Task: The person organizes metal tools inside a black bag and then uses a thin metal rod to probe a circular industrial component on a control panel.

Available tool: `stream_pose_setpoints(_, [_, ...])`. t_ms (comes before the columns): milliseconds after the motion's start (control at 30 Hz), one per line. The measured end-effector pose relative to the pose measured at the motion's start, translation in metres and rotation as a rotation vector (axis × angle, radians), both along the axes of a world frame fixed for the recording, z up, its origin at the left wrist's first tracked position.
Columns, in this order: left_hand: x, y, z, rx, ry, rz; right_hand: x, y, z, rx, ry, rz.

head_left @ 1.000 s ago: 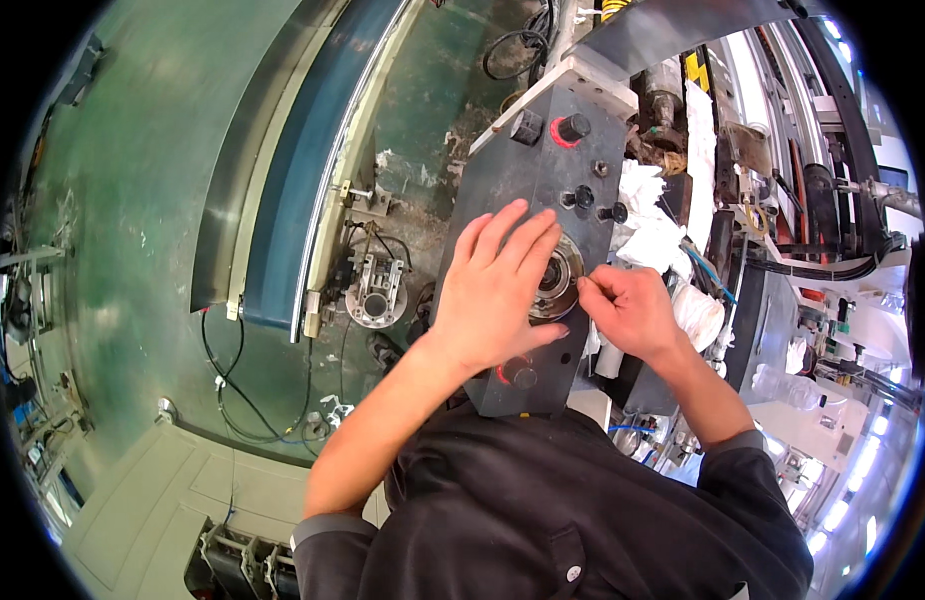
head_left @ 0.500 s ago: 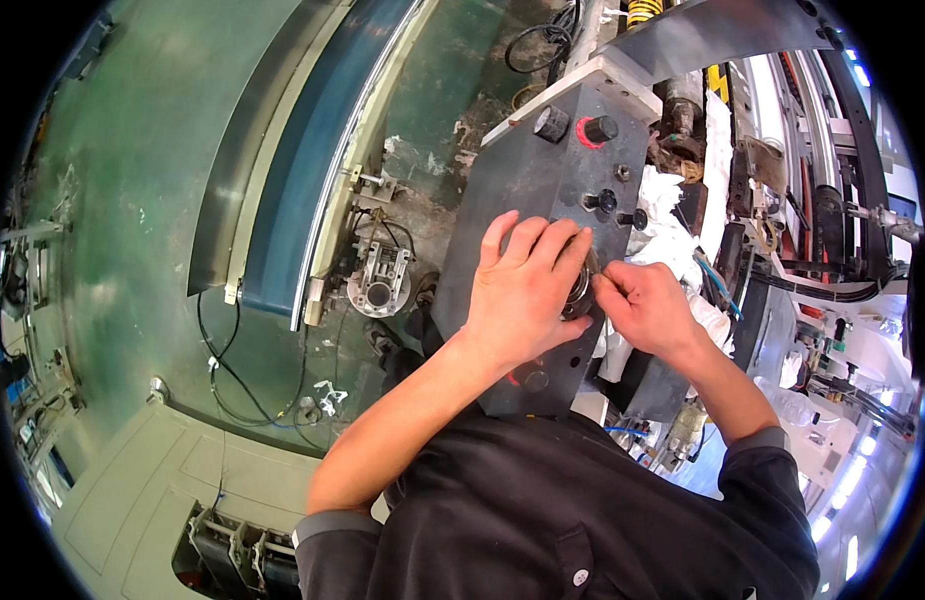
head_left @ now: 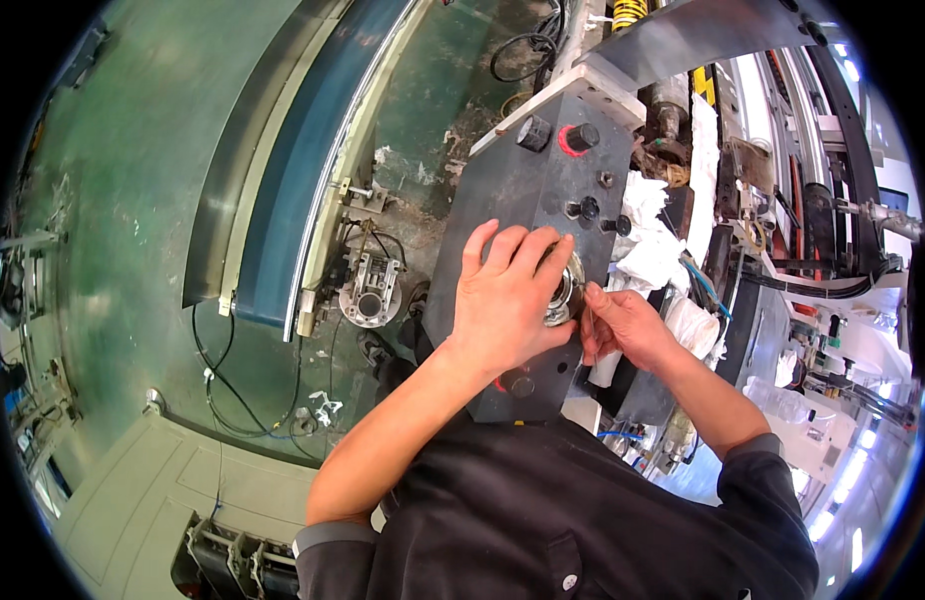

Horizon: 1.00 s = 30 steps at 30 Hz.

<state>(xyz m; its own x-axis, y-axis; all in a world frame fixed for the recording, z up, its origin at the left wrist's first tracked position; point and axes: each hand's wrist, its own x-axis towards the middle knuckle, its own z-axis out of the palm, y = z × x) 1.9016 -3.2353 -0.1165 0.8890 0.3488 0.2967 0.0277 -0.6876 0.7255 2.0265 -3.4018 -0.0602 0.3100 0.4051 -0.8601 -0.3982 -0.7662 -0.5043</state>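
Observation:
In front of me stands a dark grey metal housing (head_left: 513, 185) with several black knobs. Low on its face sits a round, shiny metal ring (head_left: 563, 292), partly hidden by my fingers. My left hand (head_left: 508, 300) spans the ring from the left, its fingers curled over the top and its thumb at the lower edge. At the ring's right side is my right hand (head_left: 628, 325), thumb and forefinger pinched together. Whatever small thing is in that pinch is too small to name. Above the hands, a black knob with a red collar (head_left: 580, 138) sticks out of the housing.
White cloths (head_left: 648, 235) lie along the housing's right side, beside machine parts and hoses. To the left runs a blue conveyor belt (head_left: 303, 170) with metal side rails. A round metal fixture (head_left: 371, 295) stands near its end. Black cables (head_left: 218, 375) trail over the green floor.
My right hand's fingers have shifted from a closed fist to a pinch at the ring's right edge. More of the ring shows now. My left hand stays on it; the view has shifted slightly.

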Motion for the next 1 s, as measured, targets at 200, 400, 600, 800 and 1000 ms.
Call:
stream_pose_setpoints(200, [-0.001,0.002,-0.002,-0.021,0.009,-0.038,0.007,-0.007,-0.009,0.016,0.081,0.016])
stream_pose_setpoints(400, [0.000,0.002,-0.003,-0.049,0.036,-0.066,0.024,0.000,-0.003,0.050,0.007,0.249])
stream_pose_setpoints(600, [0.003,0.001,0.001,-0.045,0.051,-0.075,0.031,0.001,-0.005,0.086,0.051,0.314])
stream_pose_setpoints(800, [0.003,0.003,0.003,-0.031,0.065,-0.075,0.041,0.005,-0.006,0.073,-0.018,0.467])
stream_pose_setpoints(1000, [0.004,0.013,0.005,-0.013,0.070,-0.157,0.075,0.011,-0.010,0.188,-0.293,0.854])
